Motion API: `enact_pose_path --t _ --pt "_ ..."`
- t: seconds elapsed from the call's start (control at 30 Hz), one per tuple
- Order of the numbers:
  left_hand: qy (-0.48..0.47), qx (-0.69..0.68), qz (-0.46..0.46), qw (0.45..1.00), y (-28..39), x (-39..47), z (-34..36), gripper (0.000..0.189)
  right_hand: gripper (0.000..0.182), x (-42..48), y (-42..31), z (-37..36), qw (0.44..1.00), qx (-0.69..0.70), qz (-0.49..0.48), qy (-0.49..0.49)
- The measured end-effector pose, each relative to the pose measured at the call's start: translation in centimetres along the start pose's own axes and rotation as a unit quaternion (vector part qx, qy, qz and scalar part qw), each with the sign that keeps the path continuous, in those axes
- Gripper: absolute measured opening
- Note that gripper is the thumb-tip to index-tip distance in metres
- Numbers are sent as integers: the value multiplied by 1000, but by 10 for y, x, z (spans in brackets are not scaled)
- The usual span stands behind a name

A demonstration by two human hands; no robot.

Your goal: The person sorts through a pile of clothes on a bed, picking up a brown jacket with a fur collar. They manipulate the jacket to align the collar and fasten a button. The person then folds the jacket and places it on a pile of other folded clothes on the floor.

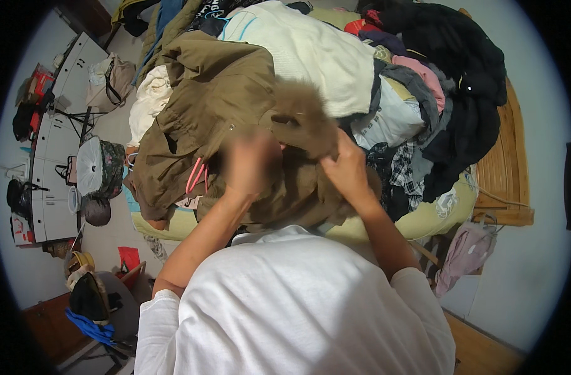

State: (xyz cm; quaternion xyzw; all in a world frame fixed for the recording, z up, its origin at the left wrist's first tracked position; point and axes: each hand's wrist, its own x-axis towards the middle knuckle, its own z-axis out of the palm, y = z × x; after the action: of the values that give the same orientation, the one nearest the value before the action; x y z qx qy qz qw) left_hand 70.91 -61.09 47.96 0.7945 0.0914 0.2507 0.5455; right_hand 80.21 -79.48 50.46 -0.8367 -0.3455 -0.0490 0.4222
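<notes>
An olive-brown coat point(220, 79) with a fur-trimmed hood lies spread over the near side of the bed, in front of my body. My right hand point(347, 166) grips the edge of its brown fur trim point(304, 110), fingers curled around it. Over the coat's middle is my left hand point(251, 159), blurred, so its fingers and any hold cannot be made out. Part of a pink clothes hanger point(197, 176) shows beside my left wrist, against the coat. Beyond the fur lies a cream knitted garment point(313, 56) with a blue hanger at its far left end.
A heap of dark clothes point(463, 84) covers the right side of the bed, near a white plastic bag point(391, 119). The wooden headboard point(506, 159) stands at the right. On the left are a lined basket point(100, 166), a handbag point(112, 82) and white cabinets point(55, 187).
</notes>
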Motion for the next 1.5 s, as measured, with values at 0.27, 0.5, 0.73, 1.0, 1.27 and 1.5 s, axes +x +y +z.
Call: enact_pose_path --t 0.27,0.5,0.73,1.0,1.27,1.5 --pt "-6 -231 -294 927 55 -1 16 35 34 17 27 -23 872 392 270 -113" --pt "-50 -226 -347 909 40 -8 39 27 35 22 27 -24 843 433 264 -180" --pt "3 -254 -316 914 40 -19 43 20 41 19 20 -8 983 -2 174 -55" --pt "-22 -153 -308 939 23 -25 39 26 16 54 -54 11 961 -93 -255 60" --pt "-18 -131 -299 945 31 -26 33 25 5 66 -24 38 978 -117 -173 8" --pt "46 -256 -295 919 37 -5 30 21 5 69 -12 40 993 -36 -109 -28"
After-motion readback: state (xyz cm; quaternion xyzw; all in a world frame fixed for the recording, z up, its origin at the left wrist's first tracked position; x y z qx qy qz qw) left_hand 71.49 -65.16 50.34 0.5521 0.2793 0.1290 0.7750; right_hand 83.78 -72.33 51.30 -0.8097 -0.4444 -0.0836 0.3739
